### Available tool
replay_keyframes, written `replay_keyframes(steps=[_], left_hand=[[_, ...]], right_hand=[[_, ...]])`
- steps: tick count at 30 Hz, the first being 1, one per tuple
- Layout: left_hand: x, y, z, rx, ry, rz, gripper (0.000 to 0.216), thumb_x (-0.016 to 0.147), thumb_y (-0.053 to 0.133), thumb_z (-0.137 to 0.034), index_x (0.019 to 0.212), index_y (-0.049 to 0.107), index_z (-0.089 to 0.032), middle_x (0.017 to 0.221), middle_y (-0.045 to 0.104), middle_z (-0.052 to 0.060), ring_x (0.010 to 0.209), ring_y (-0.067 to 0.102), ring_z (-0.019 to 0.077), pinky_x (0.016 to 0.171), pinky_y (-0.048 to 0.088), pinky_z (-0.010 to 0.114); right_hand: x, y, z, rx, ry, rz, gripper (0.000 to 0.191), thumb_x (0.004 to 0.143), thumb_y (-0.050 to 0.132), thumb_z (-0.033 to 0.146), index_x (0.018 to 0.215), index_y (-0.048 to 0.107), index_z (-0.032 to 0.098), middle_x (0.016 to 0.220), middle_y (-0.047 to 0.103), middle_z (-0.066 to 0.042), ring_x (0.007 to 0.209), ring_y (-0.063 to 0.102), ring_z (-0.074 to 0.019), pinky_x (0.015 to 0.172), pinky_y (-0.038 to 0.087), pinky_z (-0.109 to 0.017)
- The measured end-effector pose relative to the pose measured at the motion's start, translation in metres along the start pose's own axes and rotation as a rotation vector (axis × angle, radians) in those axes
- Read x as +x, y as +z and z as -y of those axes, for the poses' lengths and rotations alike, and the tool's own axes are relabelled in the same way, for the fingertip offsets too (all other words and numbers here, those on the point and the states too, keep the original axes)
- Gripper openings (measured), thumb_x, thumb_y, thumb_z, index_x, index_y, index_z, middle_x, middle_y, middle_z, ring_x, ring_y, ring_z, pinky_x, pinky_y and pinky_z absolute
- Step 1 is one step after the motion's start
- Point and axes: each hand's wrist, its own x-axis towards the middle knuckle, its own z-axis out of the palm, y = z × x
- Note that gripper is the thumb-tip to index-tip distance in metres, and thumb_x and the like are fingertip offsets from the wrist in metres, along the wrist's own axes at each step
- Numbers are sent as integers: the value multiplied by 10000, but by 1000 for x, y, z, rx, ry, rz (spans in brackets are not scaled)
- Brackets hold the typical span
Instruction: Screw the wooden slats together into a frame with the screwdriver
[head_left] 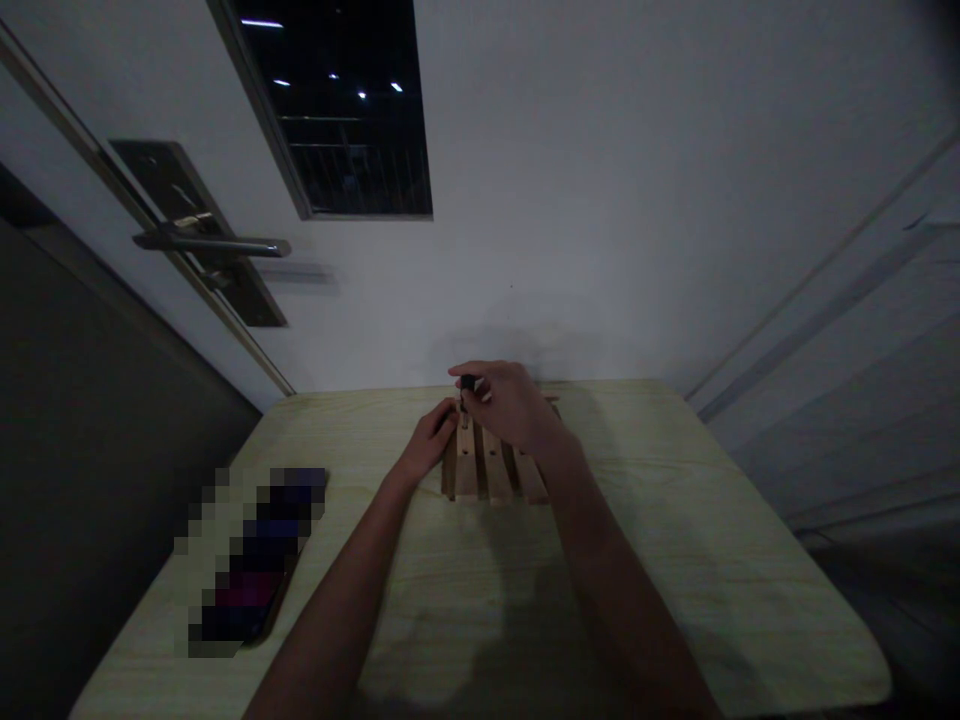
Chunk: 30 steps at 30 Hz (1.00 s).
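Observation:
A small slatted wooden piece lies near the far edge of a pale wooden table. My right hand is above its far left corner, fingers closed round a small dark tool whose tip points down at the wood. My left hand rests against the left side of the slatted piece, fingers curled on its edge beside the tool's tip. What the tip touches is too small and dim to make out.
A blurred-out dark flat object lies on the table at the left. Behind the table is a white wall with a dark window. A door with a metal lever handle stands at the left. The room is dim.

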Motion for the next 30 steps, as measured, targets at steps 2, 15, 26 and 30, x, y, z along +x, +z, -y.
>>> replay_keyframes(steps=[2, 15, 26, 30], left_hand=[[0, 0, -2, -2, -4, 7, 331, 879, 411, -377, 1053, 580, -152, 993, 648, 55, 1003, 559, 211, 908, 434, 339], [-1, 0, -2, 28, -26, 0, 384, 887, 399, -385, 1124, 572, -138, 1105, 644, 85, 1007, 581, 219, 900, 449, 356], [-1, 0, -5, 21, -14, -7, 393, 882, 409, -369, 1180, 538, -147, 1189, 603, 87, 1066, 553, 223, 961, 409, 372], [-1, 0, -6, 14, -4, 9, 352, 887, 398, -382, 1095, 563, -149, 1068, 638, 64, 1021, 560, 211, 932, 424, 347]], right_hand=[[0, -1, -2, 6, -2, -1, 333, 747, 528, 108, 1042, 657, 195, 889, 705, -33, 720, 631, -122, 688, 488, -244], [3, 5, -8, -32, 11, 0, 128, 782, 602, 335, 756, 630, 212, 757, 628, 0, 666, 542, -105, 617, 399, -227], [5, 3, -3, 107, -90, -83, 100, 740, 639, 130, 824, 625, 183, 814, 626, 0, 671, 545, -93, 665, 430, -220], [4, 0, 0, 103, -60, -72, 97, 746, 623, 120, 822, 645, 177, 809, 643, -7, 629, 550, -88, 658, 447, -219]])
